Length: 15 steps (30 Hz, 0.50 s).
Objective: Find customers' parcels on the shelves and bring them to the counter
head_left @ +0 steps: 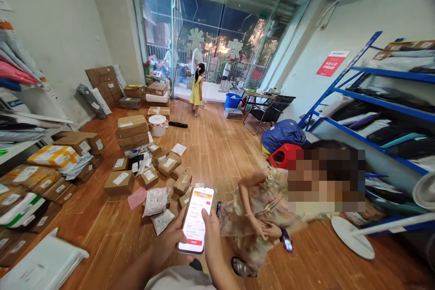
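A lit smartphone is held upright at the bottom centre of the head view, its white page showing a red button near the lower end. My left hand wraps the phone's left side, with the thumb at the lower part of the screen. My right hand grips the right side, its thumb lying over the upper right of the screen. The small text is too blurred to read. Just beyond the phone lie a clear plastic-wrapped parcel and a grey mailer bag on the floor.
Cardboard boxes and parcels cover the floor at left. Close on my right sits a person in a patterned dress, beside a white fan. Blue shelving lines the right wall. A person in yellow stands by the glass front.
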{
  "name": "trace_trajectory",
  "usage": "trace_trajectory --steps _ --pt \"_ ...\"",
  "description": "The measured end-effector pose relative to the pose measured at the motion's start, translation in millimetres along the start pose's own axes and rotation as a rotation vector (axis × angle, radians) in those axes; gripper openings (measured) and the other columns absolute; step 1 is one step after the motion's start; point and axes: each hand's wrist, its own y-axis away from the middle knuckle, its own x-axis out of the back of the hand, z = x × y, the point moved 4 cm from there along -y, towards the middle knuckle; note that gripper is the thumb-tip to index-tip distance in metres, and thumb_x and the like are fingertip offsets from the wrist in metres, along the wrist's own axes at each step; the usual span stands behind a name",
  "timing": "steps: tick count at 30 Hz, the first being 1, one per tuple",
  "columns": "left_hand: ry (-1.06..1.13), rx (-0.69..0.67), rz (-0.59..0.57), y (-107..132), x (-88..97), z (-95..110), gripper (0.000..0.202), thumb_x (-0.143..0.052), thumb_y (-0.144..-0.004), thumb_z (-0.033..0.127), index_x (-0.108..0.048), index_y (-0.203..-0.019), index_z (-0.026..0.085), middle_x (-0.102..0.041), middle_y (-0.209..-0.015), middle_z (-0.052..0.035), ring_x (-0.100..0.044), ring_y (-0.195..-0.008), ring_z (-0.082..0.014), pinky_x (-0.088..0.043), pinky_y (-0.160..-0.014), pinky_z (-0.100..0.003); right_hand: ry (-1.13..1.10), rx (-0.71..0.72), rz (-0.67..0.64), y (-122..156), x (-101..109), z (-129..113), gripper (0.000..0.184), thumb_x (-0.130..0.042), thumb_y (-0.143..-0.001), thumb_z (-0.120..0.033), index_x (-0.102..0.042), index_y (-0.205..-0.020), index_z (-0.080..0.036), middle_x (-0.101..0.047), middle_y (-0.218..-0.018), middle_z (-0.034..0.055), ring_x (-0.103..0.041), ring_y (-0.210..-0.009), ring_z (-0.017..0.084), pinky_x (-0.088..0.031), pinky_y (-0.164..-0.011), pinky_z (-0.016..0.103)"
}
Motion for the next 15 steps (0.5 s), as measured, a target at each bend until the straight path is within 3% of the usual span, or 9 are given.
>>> trace_trajectory --steps 3,6,9,15 --pt "0.081 -0.045 -0.029 -0.9 -2.9 7.1 0.107 -0.053 -0.060 0.016 0.002 -0.151 0.029 -0.057 -0.130 -0.0137 -0.064 -0.079 -0.0233 -0.051 -0.053 -0.028 -0.063 -0.015 -0.079 4.8 -3.2 -4.2 0.063 -0.071 -0.059 -0.067 -0.058 -0.097 -0.018 -0.073 -0.090 0.0096 -0.069 -0.077 0.027 -0.056 -0.067 0.037" --pt "0.091 -0.065 -0.060 -3.4 -3.2 10.9 0.103 -0.055 -0.062 0.019 -0.005 -0.151 0.031 -0.049 -0.140 -0.0143 -0.064 -0.091 -0.0300 -0.052 -0.052 -0.029 -0.017 0.022 -0.122 5.5 -4.2 -6.7 0.055 -0.071 -0.062 -0.055 -0.059 -0.101 -0.018 -0.072 -0.102 0.0112 -0.068 -0.089 0.030 -0.056 -0.075 0.039" --pt "0.067 -0.043 -0.029 -5.0 -1.3 10.6 0.101 -0.054 -0.062 0.019 -0.009 -0.151 0.033 -0.046 -0.143 -0.0130 -0.064 -0.094 -0.0320 -0.053 -0.052 -0.029 0.073 0.064 -0.088 0.9 -2.1 -3.7 0.049 -0.071 -0.059 -0.042 -0.060 -0.099 -0.016 -0.073 -0.095 0.0102 -0.068 -0.084 0.029 -0.056 -0.073 0.039" --pt "0.040 -0.034 0.019 -4.7 1.4 9.6 0.098 -0.051 -0.065 0.020 -0.006 -0.151 0.032 -0.053 -0.135 -0.0124 -0.064 -0.084 -0.0258 -0.055 -0.056 -0.032 0.146 0.103 -0.044 -4.9 -0.6 -0.4 0.045 -0.072 -0.052 -0.027 -0.058 -0.094 -0.018 -0.073 -0.089 0.0076 -0.068 -0.079 0.026 -0.056 -0.071 0.037"
